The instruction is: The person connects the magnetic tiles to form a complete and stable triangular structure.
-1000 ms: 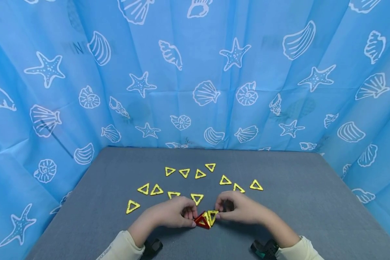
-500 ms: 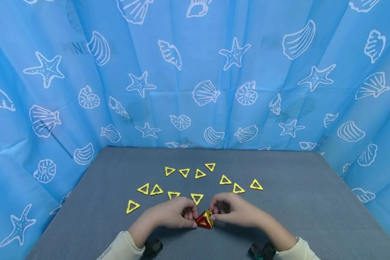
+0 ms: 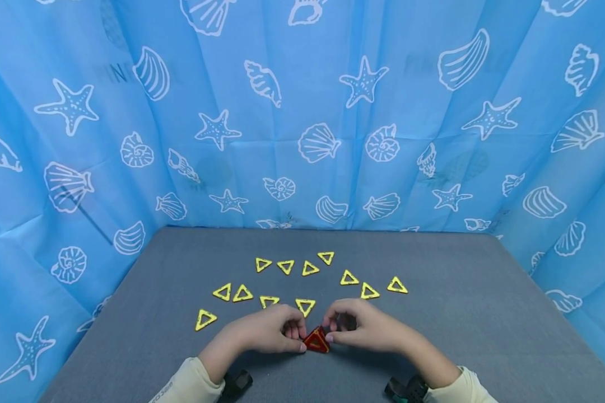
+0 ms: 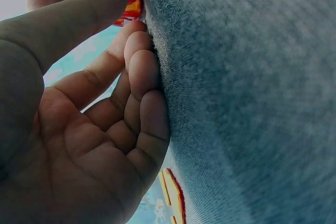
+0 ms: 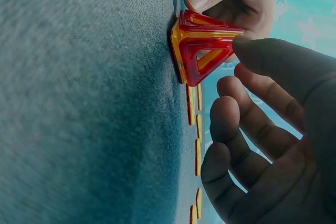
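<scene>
Pointing upward, a red pyramid [image 3: 316,341] stands axis vertical. Left hand [image 3: 273,331] pinches its left corner; right hand [image 3: 367,327], its tip.

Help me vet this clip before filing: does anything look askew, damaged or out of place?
Nothing stands out. The red pyramid stands on the grey table between left hand and right hand; the loose yellow triangles lie flat, at mixed angles. No damage shows.

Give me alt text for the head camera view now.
A person's left hand and right hand hold a small, mostly red pyramid on a gray table. Twelve yellow triangles lie scattered beyond, before a blue seashell-print curtain.
</scene>
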The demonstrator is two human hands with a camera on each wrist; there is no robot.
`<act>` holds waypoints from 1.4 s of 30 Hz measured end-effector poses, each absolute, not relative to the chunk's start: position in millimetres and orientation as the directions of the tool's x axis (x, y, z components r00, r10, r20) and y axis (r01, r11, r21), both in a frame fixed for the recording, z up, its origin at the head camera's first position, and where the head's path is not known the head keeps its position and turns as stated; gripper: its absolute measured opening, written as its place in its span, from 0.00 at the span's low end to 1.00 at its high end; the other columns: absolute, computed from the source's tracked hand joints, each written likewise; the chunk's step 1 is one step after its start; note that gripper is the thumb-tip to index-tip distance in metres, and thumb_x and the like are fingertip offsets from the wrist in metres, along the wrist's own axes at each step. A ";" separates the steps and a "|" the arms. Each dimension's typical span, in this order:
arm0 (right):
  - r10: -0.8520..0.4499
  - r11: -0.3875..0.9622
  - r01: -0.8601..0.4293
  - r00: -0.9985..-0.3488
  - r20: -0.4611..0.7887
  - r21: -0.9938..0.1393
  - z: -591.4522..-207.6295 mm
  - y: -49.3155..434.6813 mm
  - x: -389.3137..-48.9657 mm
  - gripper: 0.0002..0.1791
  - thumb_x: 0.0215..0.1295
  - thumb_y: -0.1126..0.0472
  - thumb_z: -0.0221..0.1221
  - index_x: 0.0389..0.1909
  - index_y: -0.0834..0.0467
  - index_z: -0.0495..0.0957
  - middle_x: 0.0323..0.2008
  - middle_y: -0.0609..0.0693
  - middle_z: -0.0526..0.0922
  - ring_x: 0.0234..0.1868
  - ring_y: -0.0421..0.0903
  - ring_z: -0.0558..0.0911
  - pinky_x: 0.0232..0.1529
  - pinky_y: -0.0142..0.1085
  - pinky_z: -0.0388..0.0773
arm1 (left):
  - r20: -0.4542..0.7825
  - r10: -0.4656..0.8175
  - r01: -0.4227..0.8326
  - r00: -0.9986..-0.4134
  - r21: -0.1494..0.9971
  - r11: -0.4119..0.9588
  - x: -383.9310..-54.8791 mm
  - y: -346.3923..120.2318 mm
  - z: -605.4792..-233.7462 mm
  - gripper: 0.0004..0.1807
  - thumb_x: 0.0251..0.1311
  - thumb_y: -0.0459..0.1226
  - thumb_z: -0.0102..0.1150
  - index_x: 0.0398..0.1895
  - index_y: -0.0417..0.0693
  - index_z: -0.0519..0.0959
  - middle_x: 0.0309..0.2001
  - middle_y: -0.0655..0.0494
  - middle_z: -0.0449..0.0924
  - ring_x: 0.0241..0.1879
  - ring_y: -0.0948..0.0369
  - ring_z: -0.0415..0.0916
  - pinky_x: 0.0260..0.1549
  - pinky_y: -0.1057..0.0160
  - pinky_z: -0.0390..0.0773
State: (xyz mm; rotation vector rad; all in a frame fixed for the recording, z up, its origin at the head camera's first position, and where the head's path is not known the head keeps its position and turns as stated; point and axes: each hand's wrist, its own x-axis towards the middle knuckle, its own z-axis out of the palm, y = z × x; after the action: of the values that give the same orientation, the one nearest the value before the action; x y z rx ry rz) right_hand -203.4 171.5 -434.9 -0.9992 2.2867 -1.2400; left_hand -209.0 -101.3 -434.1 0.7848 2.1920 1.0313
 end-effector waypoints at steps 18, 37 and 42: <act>-0.678 0.372 -0.421 -0.732 0.068 -0.827 -435.4 191.1 -217.2 0.10 0.74 0.58 0.67 0.47 0.60 0.85 0.35 0.45 0.84 0.32 0.37 0.79 0.36 0.34 0.79 | -0.279 0.705 0.250 -0.652 0.799 0.547 -205.2 -102.7 -427.6 0.06 0.65 0.34 0.72 0.39 0.48 0.83 0.31 0.61 0.78 0.31 0.66 0.73 0.32 0.68 0.72; -0.486 0.489 -0.436 -0.855 0.179 -0.755 -439.4 237.4 -240.5 0.10 0.72 0.60 0.68 0.48 0.61 0.85 0.38 0.49 0.86 0.33 0.40 0.80 0.31 0.34 0.79 | -0.175 0.705 0.330 -0.688 0.790 0.518 -212.8 -106.0 -431.5 0.07 0.70 0.27 0.62 0.44 0.48 0.83 0.40 0.57 0.83 0.35 0.66 0.77 0.39 0.66 0.78; -0.474 0.542 -0.423 -0.867 0.151 -0.727 -441.5 243.7 -248.2 0.13 0.71 0.59 0.69 0.50 0.61 0.86 0.43 0.52 0.87 0.34 0.39 0.80 0.32 0.34 0.79 | -0.082 0.652 0.371 -0.754 0.766 0.525 -220.5 -103.4 -432.2 0.08 0.70 0.29 0.64 0.48 0.47 0.83 0.46 0.54 0.83 0.38 0.65 0.78 0.40 0.64 0.79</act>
State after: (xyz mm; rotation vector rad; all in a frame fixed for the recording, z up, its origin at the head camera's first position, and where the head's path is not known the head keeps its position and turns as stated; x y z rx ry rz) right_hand -248.2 243.7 -441.5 -0.7871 2.7018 -1.2468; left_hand -220.5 -103.4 -432.2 0.8447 2.4100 1.0843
